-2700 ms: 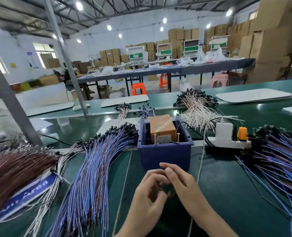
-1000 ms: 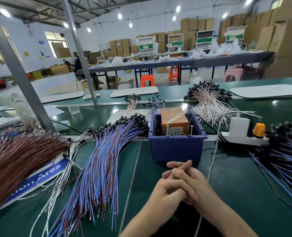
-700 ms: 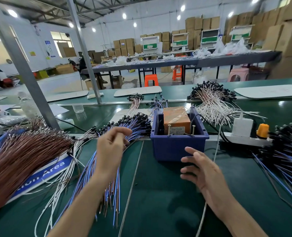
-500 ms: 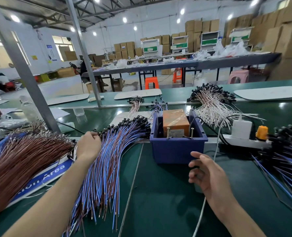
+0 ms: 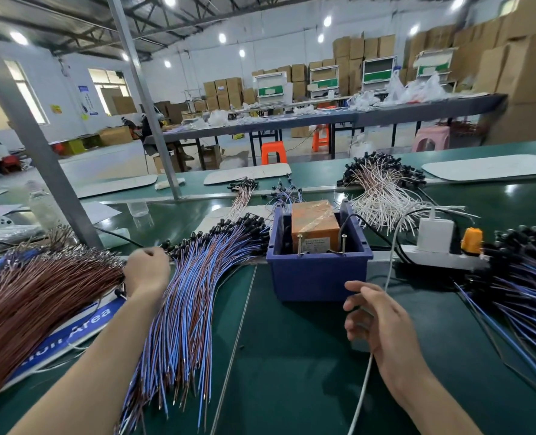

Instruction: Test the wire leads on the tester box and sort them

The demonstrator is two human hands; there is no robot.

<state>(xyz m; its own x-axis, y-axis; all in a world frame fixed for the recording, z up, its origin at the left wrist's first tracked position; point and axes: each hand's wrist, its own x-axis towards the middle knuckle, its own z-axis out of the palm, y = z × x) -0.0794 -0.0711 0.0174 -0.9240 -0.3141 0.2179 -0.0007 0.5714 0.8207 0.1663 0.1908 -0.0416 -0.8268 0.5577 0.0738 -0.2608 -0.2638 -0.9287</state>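
Unclasped, the left hand [image 5: 147,271] has reached the wire leads [image 5: 203,271], fingers curled, grip unclear. The right hand [image 5: 376,315] waits, fingers relaxed, empty. Likely picking the next lead.

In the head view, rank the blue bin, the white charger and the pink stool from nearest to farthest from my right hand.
1. Blue bin, just ahead and left of the right hand.
2. White charger, on the power strip, ahead and right.
3. Pink stool, far back on the right.
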